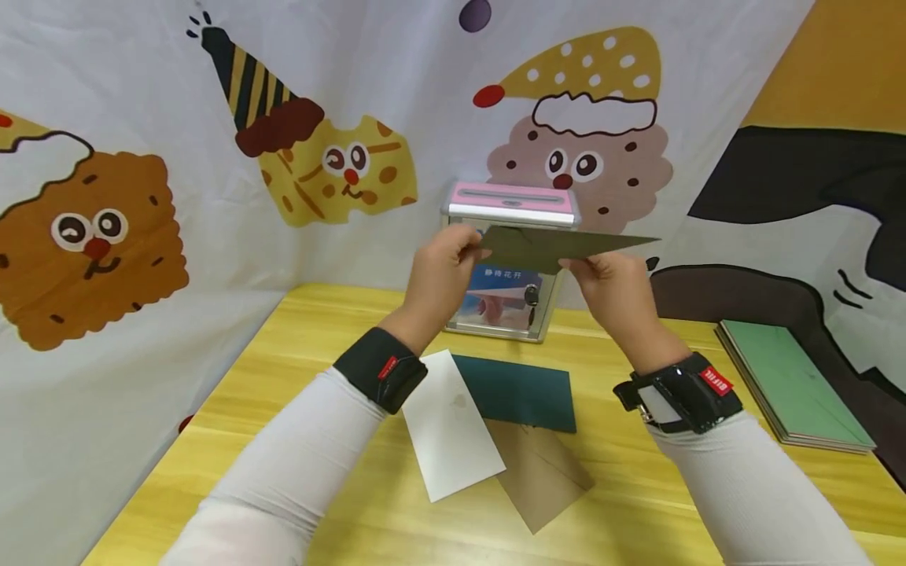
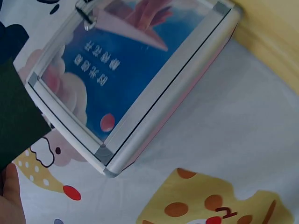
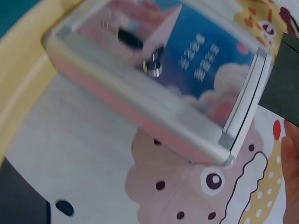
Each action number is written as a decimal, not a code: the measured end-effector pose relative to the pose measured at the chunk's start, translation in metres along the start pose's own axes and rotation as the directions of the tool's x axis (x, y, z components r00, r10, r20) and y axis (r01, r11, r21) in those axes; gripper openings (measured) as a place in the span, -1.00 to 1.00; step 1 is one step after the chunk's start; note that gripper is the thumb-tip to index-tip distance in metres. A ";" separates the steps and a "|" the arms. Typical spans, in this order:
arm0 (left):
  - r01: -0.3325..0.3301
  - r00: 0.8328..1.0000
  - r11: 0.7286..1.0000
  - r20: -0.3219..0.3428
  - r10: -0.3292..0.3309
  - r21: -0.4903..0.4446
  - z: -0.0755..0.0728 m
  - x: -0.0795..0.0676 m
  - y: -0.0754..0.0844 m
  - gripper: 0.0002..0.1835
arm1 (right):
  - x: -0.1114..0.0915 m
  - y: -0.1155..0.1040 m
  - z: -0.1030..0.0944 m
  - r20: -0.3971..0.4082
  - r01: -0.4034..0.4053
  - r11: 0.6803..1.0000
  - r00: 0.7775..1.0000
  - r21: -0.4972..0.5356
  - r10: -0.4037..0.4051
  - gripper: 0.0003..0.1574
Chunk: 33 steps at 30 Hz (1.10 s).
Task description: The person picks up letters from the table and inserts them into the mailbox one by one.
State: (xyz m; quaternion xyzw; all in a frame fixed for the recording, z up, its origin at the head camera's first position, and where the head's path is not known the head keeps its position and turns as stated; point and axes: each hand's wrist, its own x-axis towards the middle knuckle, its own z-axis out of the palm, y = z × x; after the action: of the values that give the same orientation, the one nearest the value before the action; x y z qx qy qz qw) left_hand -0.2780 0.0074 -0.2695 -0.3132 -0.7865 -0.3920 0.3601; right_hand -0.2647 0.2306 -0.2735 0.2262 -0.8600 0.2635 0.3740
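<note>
A dark olive-green envelope (image 1: pixel 531 248) is held up, nearly flat, in front of the slotted box (image 1: pixel 513 206). My left hand (image 1: pixel 444 267) pinches its left end between thumb and fingers. Farther along its near edge, my right hand (image 1: pixel 614 295) pinches it too. The box has a pink top with a long slot, a silver frame, and a lock with keys on its picture front. In the left wrist view part of the envelope (image 2: pixel 18 116) shows at the left edge; in the right wrist view a corner of the envelope (image 3: pixel 284 86) shows at the right.
Below the hands, a white envelope (image 1: pixel 453 428), a teal envelope (image 1: pixel 527 393) and a brown envelope (image 1: pixel 548 475) overlap on the yellow wood-grain table (image 1: pixel 241 409). A stack of green-topped flat items (image 1: pixel 796 385) lies at the right. A cartoon-printed cloth (image 1: pixel 425 71) hangs behind the box.
</note>
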 end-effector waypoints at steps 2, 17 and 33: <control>-0.017 1.000 1.000 -0.023 0.018 0.015 0.001 0.011 0.000 -0.92 | 0.011 0.004 -0.001 -0.043 0.026 1.000 0.999 -0.011 -0.026 -0.77; 0.041 0.994 0.991 -0.107 -0.028 0.125 0.014 0.060 -0.023 -0.80 | 0.073 0.025 0.013 -0.089 0.067 0.997 0.993 -0.046 -0.071 -0.81; 0.200 0.979 0.968 0.010 -0.204 0.151 0.028 0.084 -0.050 -0.83 | 0.097 0.047 0.033 0.009 -0.145 0.987 0.989 -0.061 0.146 -0.79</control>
State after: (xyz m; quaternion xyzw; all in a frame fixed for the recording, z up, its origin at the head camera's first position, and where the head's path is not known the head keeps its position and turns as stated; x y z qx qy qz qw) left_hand -0.3713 0.0241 -0.2324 -0.2088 -0.8460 -0.3626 0.3306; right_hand -0.3692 0.2271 -0.2316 0.1529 -0.8842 0.2625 0.3548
